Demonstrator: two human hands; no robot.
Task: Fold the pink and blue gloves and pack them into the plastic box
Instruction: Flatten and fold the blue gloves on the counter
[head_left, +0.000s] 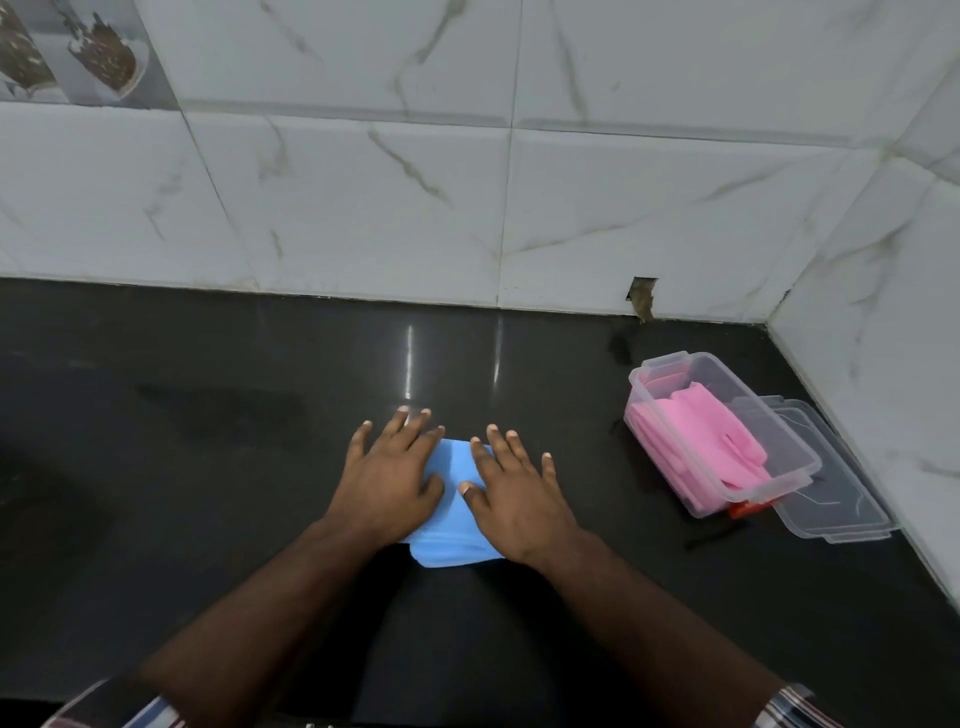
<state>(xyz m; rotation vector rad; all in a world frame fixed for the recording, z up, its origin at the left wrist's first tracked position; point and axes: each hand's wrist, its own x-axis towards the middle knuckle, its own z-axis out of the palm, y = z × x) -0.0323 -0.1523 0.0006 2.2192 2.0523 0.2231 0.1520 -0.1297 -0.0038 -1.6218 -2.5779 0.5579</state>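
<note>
Pink gloves (701, 441) already boxed at 3 o'clock; my left hand (392, 480) and right hand (519, 499), both grips flat open, press the folded blue gloves (454, 519), packing left.

Both forearms are bare. Each sleeve is rolled up (striped fabric: red, white, dark bands), left sleeve (111, 709) at 7 o'clock, right sleeve (795, 709) at 5 o'clock.

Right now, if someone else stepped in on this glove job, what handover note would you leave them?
Left hand and right hand: both flat, palms down, pressing the folded blue gloves on the black counter.
Pink gloves: folded, already in the plastic box, at the right by the wall.
Lid: off, lying beside the box.
Left: finish the blue fold and put it in the box.
</note>
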